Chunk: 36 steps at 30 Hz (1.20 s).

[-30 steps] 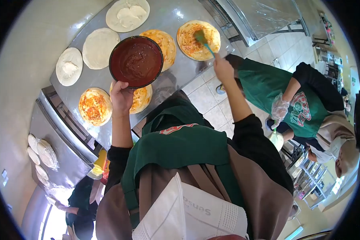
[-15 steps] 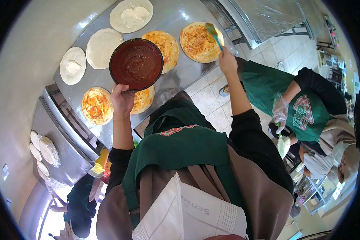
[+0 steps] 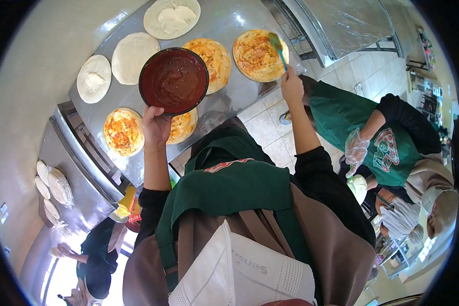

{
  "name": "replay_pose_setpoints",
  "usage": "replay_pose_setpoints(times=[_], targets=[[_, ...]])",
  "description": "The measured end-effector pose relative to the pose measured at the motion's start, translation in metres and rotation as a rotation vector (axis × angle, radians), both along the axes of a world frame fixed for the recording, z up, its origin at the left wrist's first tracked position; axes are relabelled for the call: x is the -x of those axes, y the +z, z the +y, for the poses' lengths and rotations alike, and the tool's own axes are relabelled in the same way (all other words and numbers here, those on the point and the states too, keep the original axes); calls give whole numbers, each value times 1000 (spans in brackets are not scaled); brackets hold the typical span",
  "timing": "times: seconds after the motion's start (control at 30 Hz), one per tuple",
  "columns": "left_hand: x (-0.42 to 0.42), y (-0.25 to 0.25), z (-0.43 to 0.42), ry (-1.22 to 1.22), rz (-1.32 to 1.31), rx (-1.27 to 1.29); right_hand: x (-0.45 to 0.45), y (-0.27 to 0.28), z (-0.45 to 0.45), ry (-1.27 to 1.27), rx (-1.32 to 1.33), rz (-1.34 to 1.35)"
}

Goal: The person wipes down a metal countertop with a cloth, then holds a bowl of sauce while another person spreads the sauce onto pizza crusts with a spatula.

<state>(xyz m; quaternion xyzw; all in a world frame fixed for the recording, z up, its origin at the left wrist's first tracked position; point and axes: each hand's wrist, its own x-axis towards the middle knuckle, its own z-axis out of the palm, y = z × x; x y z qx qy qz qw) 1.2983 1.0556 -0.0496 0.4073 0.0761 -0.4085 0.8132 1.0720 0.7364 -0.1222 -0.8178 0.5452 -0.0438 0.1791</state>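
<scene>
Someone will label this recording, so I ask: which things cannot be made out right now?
Head view, left hand: most fingers, behind the bowl.
Head view, sauced round just right of that hand: upper part, covered by the bowl.
Head view, blue-handled tool: handle's end, hidden inside the right hand.
Head view, red print: partly hidden by the folded apron.

– What's on the other metal table [image 3: 89,196] at the left?
– Flat white dough rounds [image 3: 42,187], some under clear plastic [image 3: 65,193].
– And on the right?
– A worker [image 3: 409,120] in a green apron [image 3: 339,109]. The tiled floor [image 3: 260,123] is pale.
</scene>
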Motion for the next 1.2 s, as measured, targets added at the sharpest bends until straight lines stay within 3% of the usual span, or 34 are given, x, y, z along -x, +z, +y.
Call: replay_pose_setpoints(times=[0.2,0.27,0.4,0.47,0.6,0.73,0.8,0.93,1.03,1.2], targets=[[3,5,-3,6,-3,-8,7,-5,20,342,-69,-4],[2,2,-2,-5,-2,2,10,6,17,391,-274,-148],[2,-3,1,-6,2,12,23,19,8,277,-209,-155],[4,-1,1,-8,-3,20,33,22,4,77,-56,-95],[5,-1,3,-5,-2,-10,56,14,-1,10,-6,100],[7,0,3,-37,-17,2,72,14,24,48,-59,183],[9,3,1,-15,-15,1,74,35,38,41,-223,83],[9,1,3,-18,0,-11,65,56,32,14,-216,60],[10,-1,4,-38,15,-12,53,44,3,61,-6,38],[15,5,3,-30,-19,-21,58,24,-1,76,10,218]])
